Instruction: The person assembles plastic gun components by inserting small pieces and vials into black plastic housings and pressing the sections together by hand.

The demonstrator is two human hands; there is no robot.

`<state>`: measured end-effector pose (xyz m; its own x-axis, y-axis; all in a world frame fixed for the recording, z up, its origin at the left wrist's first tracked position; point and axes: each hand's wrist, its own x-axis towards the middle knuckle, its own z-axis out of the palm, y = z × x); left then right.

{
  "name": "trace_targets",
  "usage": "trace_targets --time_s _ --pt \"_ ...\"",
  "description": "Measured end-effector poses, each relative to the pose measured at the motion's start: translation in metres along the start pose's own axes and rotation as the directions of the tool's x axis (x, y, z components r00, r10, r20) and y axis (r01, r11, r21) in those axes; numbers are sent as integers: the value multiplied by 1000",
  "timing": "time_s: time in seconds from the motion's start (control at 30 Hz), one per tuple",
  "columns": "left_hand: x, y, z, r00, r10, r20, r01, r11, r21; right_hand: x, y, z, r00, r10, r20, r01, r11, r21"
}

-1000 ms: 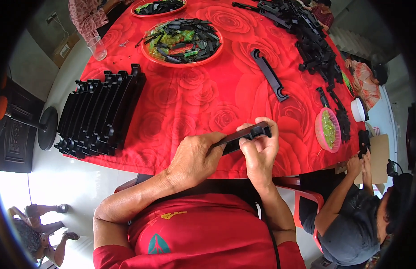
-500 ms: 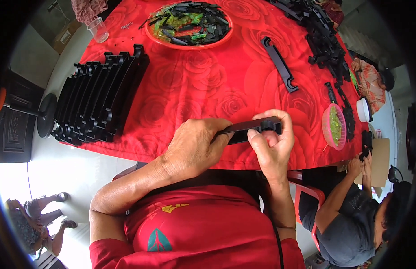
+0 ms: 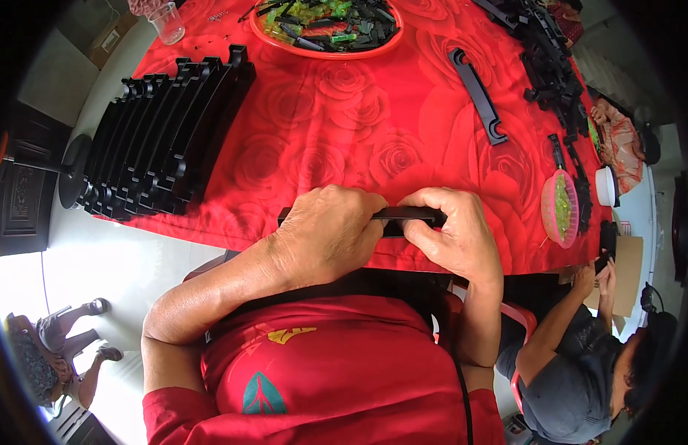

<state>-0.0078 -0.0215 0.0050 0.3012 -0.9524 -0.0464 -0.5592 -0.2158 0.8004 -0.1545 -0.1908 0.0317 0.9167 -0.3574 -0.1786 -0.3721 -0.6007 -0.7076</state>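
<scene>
A long black plastic bar (image 3: 392, 213) lies crosswise between my hands, just above the near edge of the table. My left hand (image 3: 327, 230) is wrapped round its left part, with a short end poking out past the knuckles. Thumb and fingers of my right hand (image 3: 455, 226) pinch the bar near its right end. Part of the bar is hidden by my hands. Farther off to the right, a similar black bar with curved notched ends (image 3: 477, 96) rests on the cloth. To the left, several like bars stand side by side in a stack (image 3: 169, 137).
A red tray (image 3: 325, 53) of black and yellow-green pieces stands at the far middle. Loose black parts (image 3: 548, 70) cover the far right. A pink basket (image 3: 559, 208) holds yellow-green bits. A clear cup (image 3: 166, 24) is far left. A co-worker (image 3: 574, 363) sits at right.
The bar has turned more level and edge-on, its left end now showing past my left hand. My right hand has turned over it, with fingers curled in. The view has shifted slightly.
</scene>
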Motion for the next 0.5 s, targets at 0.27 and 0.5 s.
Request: trace_targets --time_s 0.27,0.5 --pt "1 -2 3 999 -34 24 34 999 -8 1 17 14 994 -93 -62 102 982 158" --pt "1 -2 3 999 -42 12 42 998 48 0 13 16 1000 19 8 -20 986 164"
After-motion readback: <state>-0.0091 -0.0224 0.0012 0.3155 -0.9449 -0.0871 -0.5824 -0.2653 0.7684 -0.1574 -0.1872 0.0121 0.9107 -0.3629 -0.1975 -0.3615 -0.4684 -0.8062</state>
